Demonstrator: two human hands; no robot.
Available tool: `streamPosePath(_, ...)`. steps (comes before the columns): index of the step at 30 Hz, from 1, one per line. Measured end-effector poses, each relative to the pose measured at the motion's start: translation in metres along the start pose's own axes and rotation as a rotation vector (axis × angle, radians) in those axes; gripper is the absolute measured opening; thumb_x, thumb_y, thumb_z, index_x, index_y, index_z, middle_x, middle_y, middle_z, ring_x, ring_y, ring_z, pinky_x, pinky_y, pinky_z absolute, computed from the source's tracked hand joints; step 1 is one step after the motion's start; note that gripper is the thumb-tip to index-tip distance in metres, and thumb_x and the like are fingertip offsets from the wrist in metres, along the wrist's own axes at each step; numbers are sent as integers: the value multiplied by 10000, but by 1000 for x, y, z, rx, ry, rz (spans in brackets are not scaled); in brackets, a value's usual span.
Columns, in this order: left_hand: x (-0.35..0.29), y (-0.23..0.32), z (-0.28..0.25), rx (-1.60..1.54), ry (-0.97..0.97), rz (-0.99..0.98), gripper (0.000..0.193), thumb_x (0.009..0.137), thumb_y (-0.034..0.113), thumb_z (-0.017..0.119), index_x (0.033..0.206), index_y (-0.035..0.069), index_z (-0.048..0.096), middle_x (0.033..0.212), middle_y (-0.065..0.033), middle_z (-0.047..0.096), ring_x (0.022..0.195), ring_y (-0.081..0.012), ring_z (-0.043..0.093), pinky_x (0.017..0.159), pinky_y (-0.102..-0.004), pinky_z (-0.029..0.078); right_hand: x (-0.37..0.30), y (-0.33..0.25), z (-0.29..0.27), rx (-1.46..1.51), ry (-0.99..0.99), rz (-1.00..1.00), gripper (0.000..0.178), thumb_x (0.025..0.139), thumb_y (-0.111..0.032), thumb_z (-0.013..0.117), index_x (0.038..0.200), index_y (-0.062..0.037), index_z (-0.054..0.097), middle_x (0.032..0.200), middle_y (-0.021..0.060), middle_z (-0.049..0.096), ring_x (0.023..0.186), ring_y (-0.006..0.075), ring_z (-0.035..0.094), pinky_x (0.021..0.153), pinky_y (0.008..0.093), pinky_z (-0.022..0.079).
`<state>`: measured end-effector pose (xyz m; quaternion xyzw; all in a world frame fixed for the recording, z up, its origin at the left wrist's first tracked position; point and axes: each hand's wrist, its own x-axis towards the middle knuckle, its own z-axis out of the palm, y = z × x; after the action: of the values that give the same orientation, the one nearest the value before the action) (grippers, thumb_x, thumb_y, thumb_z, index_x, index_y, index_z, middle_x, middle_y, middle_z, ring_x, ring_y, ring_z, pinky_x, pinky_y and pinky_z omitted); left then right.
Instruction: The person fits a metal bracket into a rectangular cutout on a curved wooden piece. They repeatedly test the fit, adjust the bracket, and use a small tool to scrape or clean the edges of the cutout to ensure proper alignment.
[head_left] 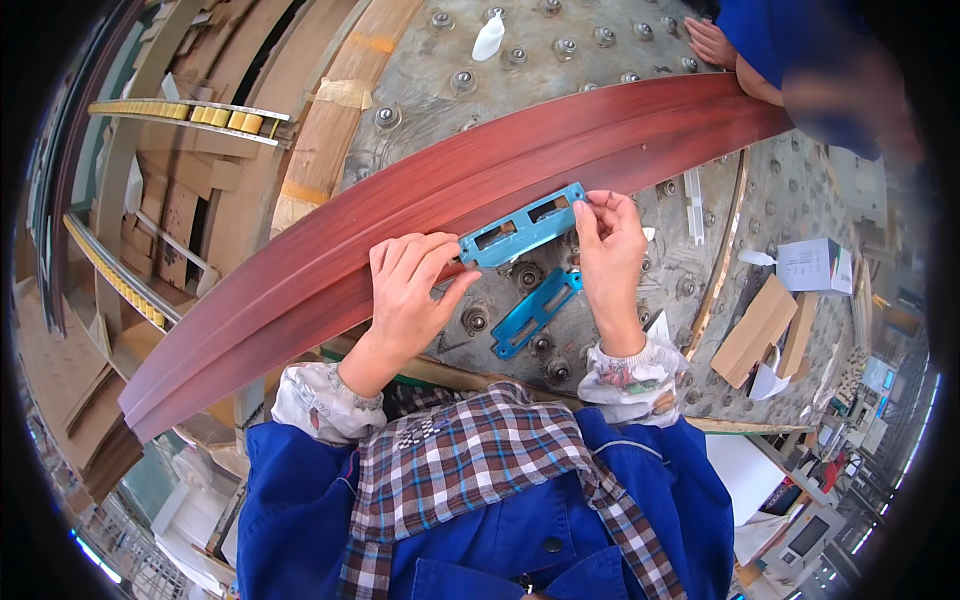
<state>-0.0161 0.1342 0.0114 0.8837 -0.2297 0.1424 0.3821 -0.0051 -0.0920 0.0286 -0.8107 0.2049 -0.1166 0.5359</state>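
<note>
A blue strike plate with two rectangular cutouts is stretched between my hands, tilted up to the right above the near edge of a reddish-brown wood-grain panel. My left hand pinches its left end with bent fingers. At the right end, the thumb and fingers of my right hand grip it. A second blue plate of similar shape lies on the metal table, just below the held one. The long panel crosses the table from lower left to upper right.
Ball rollers stud the grey metal table. A white bottle stands at the far side. Another person's hand and blue sleeve are by the panel's far right end. To the right are a white box and cardboard; yellow roller rails are left.
</note>
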Motion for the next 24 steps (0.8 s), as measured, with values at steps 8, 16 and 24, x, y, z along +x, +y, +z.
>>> streamPosePath(8, 3, 4, 3, -1, 7, 4, 375, 684, 160, 858, 999, 99, 665, 1054, -22, 690, 935, -223, 600, 863, -369, 380, -6, -5, -2, -140, -19, -48, 141, 892, -92, 706, 963, 16, 650, 810, 103, 717, 638, 114, 638, 603, 263, 509)
streamPosePath(16, 4, 10, 7, 47, -17, 53, 313, 683, 72, 817, 967, 99, 689, 1054, -5, 700, 878, -221, 575, 830, -366, 397, -21, -21, -6, -601, -136, -405, 265, 833, -71, 697, 1094, -27, 698, 1004, 153, 639, 895, 338, 578, 765, 408, 491)
streamPosePath(24, 4, 11, 12, 118, -49, 76, 195, 731, 124, 792, 912, 112, 720, 1051, 34, 685, 842, -201, 537, 824, -347, 401, -44, -12, 3, -645, -67, -478, 457, 800, 19, 654, 1253, -8, 605, 1266, 245, 509, 1058, 393, 512, 909, 457, 431)
